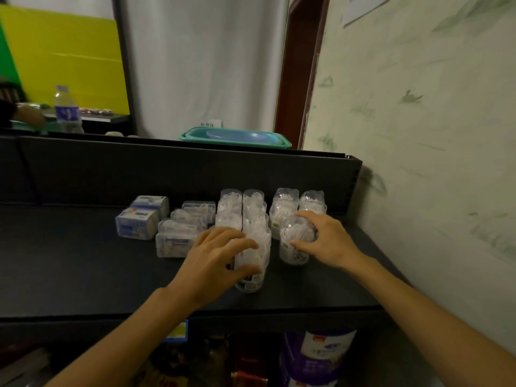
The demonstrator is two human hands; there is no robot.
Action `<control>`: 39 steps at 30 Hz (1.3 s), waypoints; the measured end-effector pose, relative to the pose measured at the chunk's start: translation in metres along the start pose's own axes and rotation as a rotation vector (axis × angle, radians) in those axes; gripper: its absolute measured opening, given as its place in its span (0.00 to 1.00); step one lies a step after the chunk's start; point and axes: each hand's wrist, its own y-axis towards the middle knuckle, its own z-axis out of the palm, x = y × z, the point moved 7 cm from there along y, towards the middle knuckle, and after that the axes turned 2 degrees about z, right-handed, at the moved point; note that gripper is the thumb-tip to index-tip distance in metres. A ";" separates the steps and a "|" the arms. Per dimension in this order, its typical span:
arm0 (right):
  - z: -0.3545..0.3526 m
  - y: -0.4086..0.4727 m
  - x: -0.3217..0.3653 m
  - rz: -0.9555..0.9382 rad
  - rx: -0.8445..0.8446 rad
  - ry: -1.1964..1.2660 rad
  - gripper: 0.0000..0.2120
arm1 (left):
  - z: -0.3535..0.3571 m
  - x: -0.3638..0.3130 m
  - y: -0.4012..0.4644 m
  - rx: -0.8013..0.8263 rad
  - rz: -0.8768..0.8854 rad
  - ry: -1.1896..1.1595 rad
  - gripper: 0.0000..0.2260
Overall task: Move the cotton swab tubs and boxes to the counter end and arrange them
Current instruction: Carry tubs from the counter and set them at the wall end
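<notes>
Clear round cotton swab tubs stand in rows at the right end of the dark counter (83, 261), close to the wall. My left hand (215, 261) wraps around the nearest tub (255, 263) in the left rows. My right hand (326, 238) grips the front tub (296, 244) of the right rows, thumb on its near side. More tubs (284, 203) stand behind, up to the back panel. To the left lie clear rectangular swab boxes (174, 241) and two blue-and-white boxes (136, 222), one behind the other.
A dark upright panel (167, 174) backs the counter, and the patterned wall (418, 163) closes its right end. A teal basin (237, 138) and a water bottle (67, 110) stand beyond the panel. A purple-and-white can (315, 356) sits on the shelf below.
</notes>
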 end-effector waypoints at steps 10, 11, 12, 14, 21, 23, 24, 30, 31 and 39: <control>0.016 0.018 0.003 0.007 0.004 0.021 0.33 | 0.006 0.002 -0.001 -0.005 -0.034 0.037 0.19; 0.017 0.019 0.003 0.004 0.007 0.003 0.33 | 0.007 0.002 -0.001 -0.008 -0.038 0.038 0.19; 0.019 0.020 0.003 0.001 0.011 -0.015 0.33 | 0.007 0.002 -0.002 -0.010 -0.041 0.042 0.19; 0.022 0.022 0.001 0.008 0.014 -0.028 0.33 | 0.009 0.001 -0.003 -0.008 -0.049 0.047 0.20; 0.027 0.025 0.002 0.040 0.028 0.012 0.34 | 0.010 0.003 0.000 0.002 -0.087 0.022 0.20; 0.025 0.025 0.006 0.035 0.043 -0.017 0.35 | 0.009 0.003 0.000 0.006 -0.088 0.012 0.21; 0.022 0.024 0.009 0.037 0.044 -0.038 0.35 | 0.009 0.003 -0.001 0.011 -0.087 0.007 0.21; -0.007 0.013 0.056 -0.056 -0.078 -0.148 0.30 | -0.011 0.012 -0.004 -0.003 -0.061 -0.001 0.23; -0.010 0.013 0.070 -0.084 -0.097 -0.164 0.30 | -0.018 0.017 -0.006 -0.009 -0.065 -0.004 0.23; 0.016 0.020 0.217 -0.315 -0.145 -0.162 0.23 | -0.098 0.088 -0.062 -0.066 -0.147 0.080 0.22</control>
